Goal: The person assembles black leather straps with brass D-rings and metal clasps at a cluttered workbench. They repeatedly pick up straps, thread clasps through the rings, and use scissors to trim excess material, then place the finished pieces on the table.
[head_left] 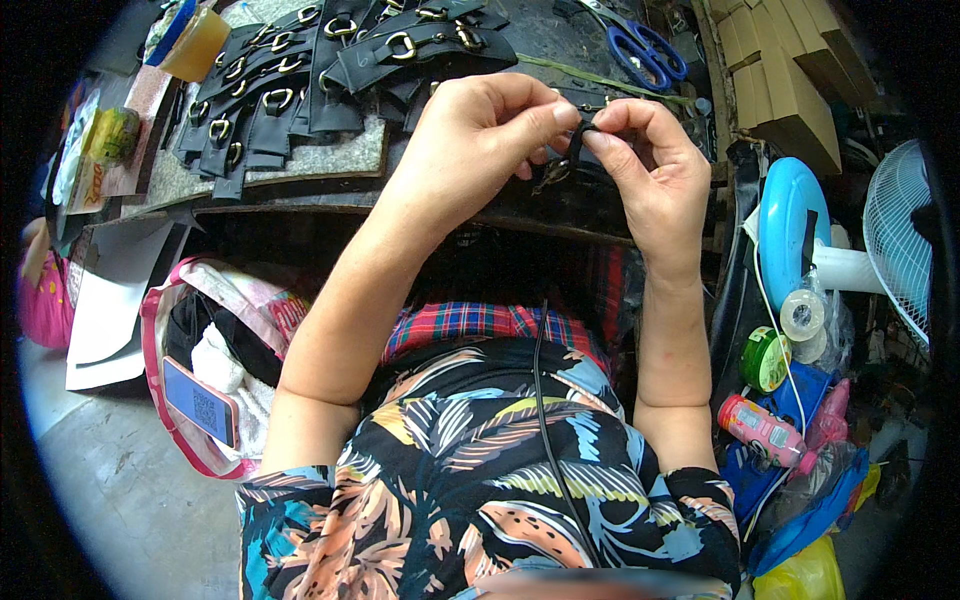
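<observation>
Above the near edge of the worktable, my left hand (465, 150) and my right hand (660, 170) come close together. Both pinch a short black strap (574, 150) with thumb and fingers. A bit of metal shows at the strap's top, and its lower end hangs dark below the fingertips; finer detail is too small to make out. To the left of my hands, many black straps with gold-toned buckles (402, 45) lie overlapped in a pile. Part of that pile rests on a speckled grey slab (340, 160).
Blue-handled scissors (648, 58) lie beyond my right hand. Cardboard boxes (790, 85) are stacked at far right, above a fan (900, 235) and a pink bottle (762, 430). At left, a pink-rimmed bag (152, 345) holds cloth and a phone (200, 400).
</observation>
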A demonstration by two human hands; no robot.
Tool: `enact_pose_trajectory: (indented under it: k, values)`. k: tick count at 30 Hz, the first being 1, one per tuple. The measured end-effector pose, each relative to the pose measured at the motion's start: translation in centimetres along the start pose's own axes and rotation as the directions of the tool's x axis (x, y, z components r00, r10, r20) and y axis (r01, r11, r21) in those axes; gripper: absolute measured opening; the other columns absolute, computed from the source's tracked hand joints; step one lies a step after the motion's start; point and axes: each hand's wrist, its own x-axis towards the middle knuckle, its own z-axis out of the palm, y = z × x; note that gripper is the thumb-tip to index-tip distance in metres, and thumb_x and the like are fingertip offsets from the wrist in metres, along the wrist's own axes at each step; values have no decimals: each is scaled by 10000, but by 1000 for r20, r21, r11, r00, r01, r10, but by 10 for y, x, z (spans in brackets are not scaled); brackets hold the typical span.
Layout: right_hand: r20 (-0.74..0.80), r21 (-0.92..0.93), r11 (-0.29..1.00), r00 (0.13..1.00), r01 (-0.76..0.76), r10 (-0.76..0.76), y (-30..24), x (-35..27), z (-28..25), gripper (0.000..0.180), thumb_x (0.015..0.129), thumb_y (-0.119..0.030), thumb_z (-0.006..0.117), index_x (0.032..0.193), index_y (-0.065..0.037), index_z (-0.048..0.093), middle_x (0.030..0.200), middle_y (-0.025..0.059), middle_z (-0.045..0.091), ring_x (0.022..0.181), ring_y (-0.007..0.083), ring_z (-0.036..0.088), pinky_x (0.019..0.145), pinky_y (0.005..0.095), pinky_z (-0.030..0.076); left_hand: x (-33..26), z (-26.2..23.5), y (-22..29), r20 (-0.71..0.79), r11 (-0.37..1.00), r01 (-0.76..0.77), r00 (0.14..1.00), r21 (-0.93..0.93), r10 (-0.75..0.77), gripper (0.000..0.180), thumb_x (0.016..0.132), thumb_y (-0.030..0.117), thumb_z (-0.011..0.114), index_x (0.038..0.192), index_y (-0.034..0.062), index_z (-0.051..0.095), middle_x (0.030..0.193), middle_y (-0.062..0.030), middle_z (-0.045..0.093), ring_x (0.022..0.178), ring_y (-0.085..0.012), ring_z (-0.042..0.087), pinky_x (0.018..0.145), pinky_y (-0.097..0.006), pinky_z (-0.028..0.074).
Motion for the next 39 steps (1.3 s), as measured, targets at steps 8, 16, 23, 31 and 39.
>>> enact_pose_trajectory:
  k: [8,16,23,31,39]
  values:
    - [64,-181,962,979,202,-194,2,-2,9,137,877,-6,755,976,-7,660,885,77,673,814,183,666,764,307,538,3,-1,-3,-48,991,-13,999,130,19,196,936,169,689,967,-17,743,787,-12,690,710,-52,600,617,-230,477]
    - [28,-113,978,985,173,-171,5,-4,9,136,900,-21,754,998,-5,661,891,56,683,817,145,658,781,286,533,4,2,-10,-37,992,-54,998,115,58,181,990,195,679,994,19,721,844,34,658,758,-29,575,660,-197,462]
    - [-34,-9,995,994,99,-100,7,-3,7,107,924,-35,747,1001,-5,678,904,23,692,837,98,646,794,264,535,1,-4,-3,41,997,-44,998,61,42,234,989,249,702,1009,18,731,831,23,675,733,-39,593,647,-201,472]
    - [139,-162,963,971,216,-195,0,-3,6,113,907,-12,724,991,-5,649,903,72,639,826,182,633,770,292,510,10,-2,-9,22,1000,6,1000,3,-6,163,949,171,676,989,18,717,780,39,643,672,-25,551,588,-187,434]
    - [36,125,992,999,22,-27,6,-9,9,101,958,-48,726,1030,-17,662,936,-5,663,843,68,613,784,230,516,10,-5,-8,56,1000,12,998,19,-13,261,1026,261,658,1055,11,727,829,17,670,742,-57,622,628,-201,504]
